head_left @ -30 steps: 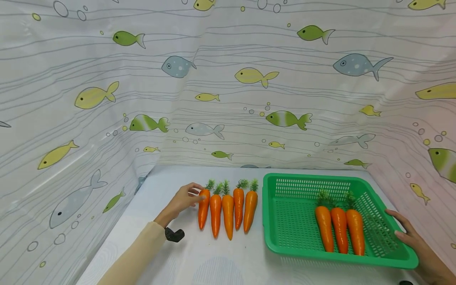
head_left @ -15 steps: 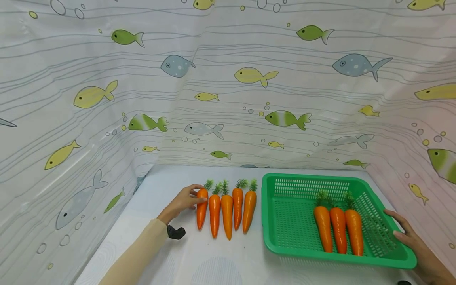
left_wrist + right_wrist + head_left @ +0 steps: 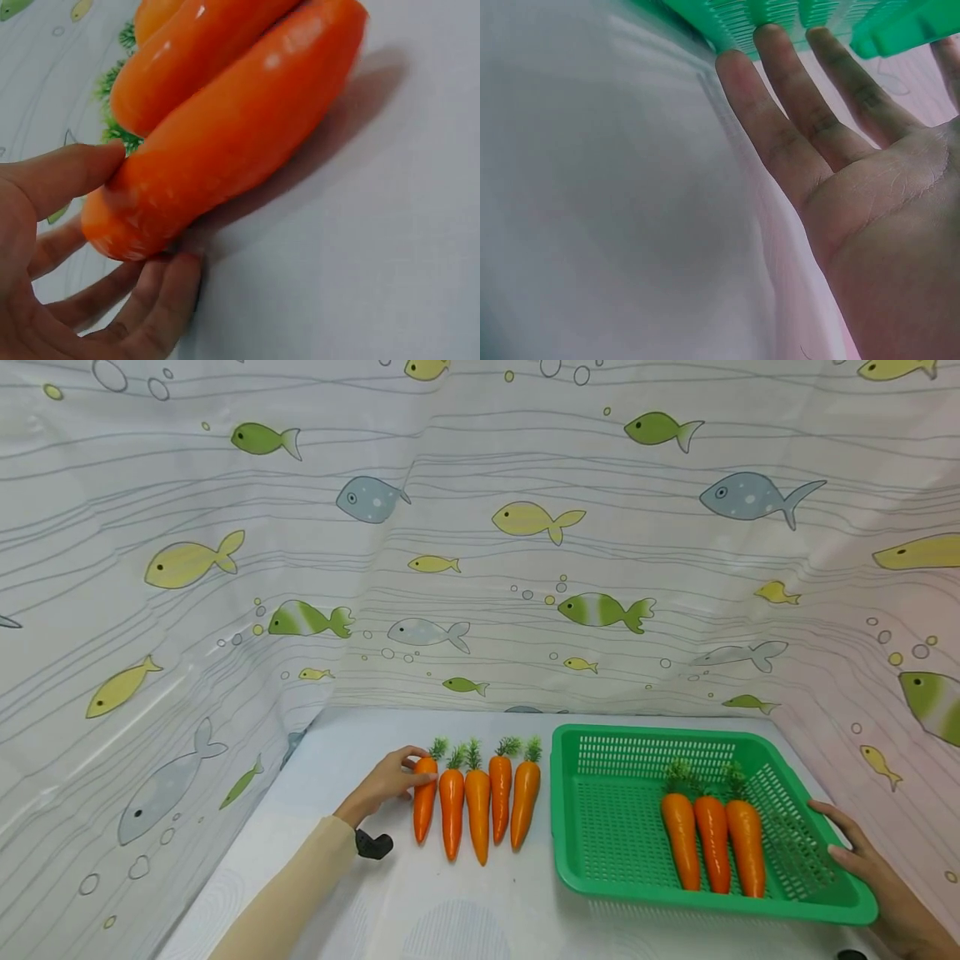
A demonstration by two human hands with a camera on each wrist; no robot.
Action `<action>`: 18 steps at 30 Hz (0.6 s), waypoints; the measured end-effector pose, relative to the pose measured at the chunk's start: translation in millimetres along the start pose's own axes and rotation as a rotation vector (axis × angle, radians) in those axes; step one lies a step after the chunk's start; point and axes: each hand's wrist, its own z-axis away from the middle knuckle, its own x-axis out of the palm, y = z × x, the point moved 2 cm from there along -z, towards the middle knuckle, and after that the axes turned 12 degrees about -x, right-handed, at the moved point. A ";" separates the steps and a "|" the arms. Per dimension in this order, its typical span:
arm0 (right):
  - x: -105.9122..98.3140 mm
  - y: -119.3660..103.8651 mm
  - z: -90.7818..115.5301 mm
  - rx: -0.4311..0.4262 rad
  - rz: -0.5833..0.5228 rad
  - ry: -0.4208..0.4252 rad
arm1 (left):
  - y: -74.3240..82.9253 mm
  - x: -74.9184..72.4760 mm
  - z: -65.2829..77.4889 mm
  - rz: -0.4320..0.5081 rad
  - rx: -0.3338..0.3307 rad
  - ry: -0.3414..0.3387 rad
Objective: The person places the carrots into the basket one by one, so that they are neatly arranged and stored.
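Observation:
At the left end of a row of orange toy carrots, my left hand (image 3: 386, 779) pinches the thick top of the leftmost carrot (image 3: 423, 814). In the left wrist view, the thumb lies over that carrot (image 3: 232, 131) and the fingertips are under its side, close to the table. Its green leafy tuft (image 3: 438, 747) points away from me. At the right, my right hand (image 3: 873, 868) rests against the end of a green plastic basket (image 3: 712, 903). Its fingers (image 3: 791, 97) reach nearly straight to the basket's slotted wall in the right wrist view.
Several other carrots (image 3: 478, 810) lie side by side on the white tabletop (image 3: 360, 910), left of the basket. Inside the basket, three carrots (image 3: 714, 843) lie toward the right. A fish-patterned sheet (image 3: 465, 468) encloses the back and sides.
My left hand has closed its thumb and fingers on the leftmost carrot, which has shifted slightly left. The right hand and basket look the same.

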 end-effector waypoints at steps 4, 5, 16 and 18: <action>0.5 -0.8 0.4 0.002 -0.009 0.002 | -0.6 -0.1 0.5 0.048 0.013 -0.021; 0.3 -0.7 0.5 0.001 -0.015 -0.001 | -0.7 -0.1 1.1 0.055 0.017 -0.026; -2.0 0.7 0.2 -0.031 0.004 -0.024 | 0.6 2.0 4.9 0.000 0.044 -0.031; -1.4 0.5 -0.1 -0.027 0.007 -0.017 | 1.3 2.4 5.9 -0.014 0.050 -0.029</action>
